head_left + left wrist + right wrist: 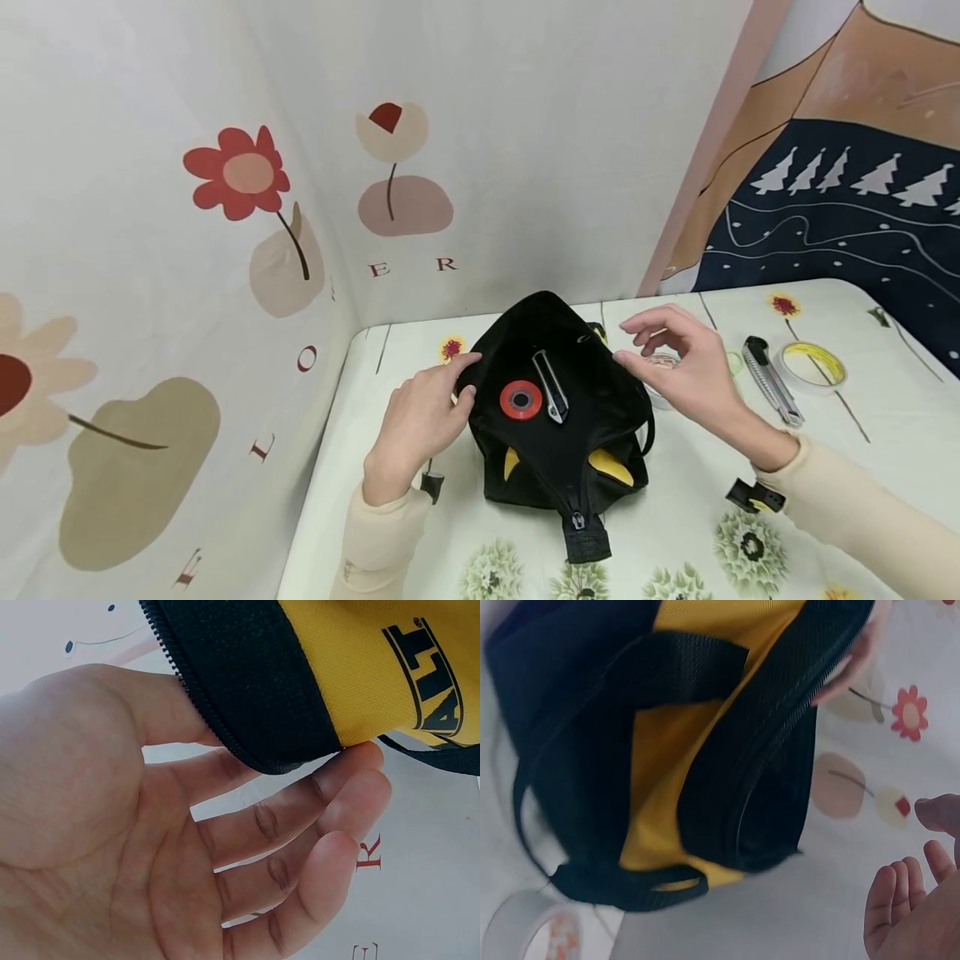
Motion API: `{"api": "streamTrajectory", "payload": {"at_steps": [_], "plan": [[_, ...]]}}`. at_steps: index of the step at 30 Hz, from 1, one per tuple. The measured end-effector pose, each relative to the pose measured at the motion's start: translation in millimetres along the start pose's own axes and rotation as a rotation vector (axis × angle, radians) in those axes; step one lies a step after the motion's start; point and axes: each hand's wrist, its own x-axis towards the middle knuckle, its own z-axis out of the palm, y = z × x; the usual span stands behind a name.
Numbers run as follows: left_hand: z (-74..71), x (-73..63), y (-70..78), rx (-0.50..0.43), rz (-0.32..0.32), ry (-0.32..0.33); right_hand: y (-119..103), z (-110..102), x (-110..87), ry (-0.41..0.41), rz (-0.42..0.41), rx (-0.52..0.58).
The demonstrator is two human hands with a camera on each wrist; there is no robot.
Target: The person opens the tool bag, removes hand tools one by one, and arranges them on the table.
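A black and yellow tool bag (pixel 540 483) stands unzipped with its mouth spread wide. My left hand (pixel 423 425) holds the left rim between thumb and fingers; in the left wrist view the zipper edge (pixel 199 697) passes between them. Within the bag lie a red disc with a dark centre (pixel 521 400) and a silver and black utility knife (pixel 552 387). Beside the right rim is my right hand (pixel 678 358), its fingers loosely bent and holding nothing. The right wrist view shows that hand (pixel 922 907) apart from the bag (pixel 712 780).
Right of the bag, a black-handled utility knife (pixel 772 383) lies beside a tape roll with a yellow inside (pixel 840 375). Another tape roll (pixel 502 930) is partly hidden behind my right hand in the head view. A pale green object (pixel 735 362) shows there too. Patterned cloth walls stand behind and left.
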Motion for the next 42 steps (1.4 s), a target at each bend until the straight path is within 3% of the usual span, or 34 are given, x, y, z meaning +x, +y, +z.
{"api": "streamTrajectory", "payload": {"at_steps": [14, 25, 35, 42], "plan": [[-1.2, 3.4, 2.7, -0.009, 0.023, 0.009, 1, 53, 23.6, -0.104, -0.067, 0.038], [-2.5, 1.3, 3.3, -0.005, 0.016, 0.013, 13, 75, 30.3, -0.197, -0.001, 0.006], [-2.2, -1.4, 0.0, 0.000, -0.003, 0.005, 21, 88, 27.8, -0.251, 0.039, -0.017], [-3.3, -0.8, 0.3, 0.001, -0.015, 0.001, 37, 101, 20.0, -0.339, 0.054, -0.041]]}}
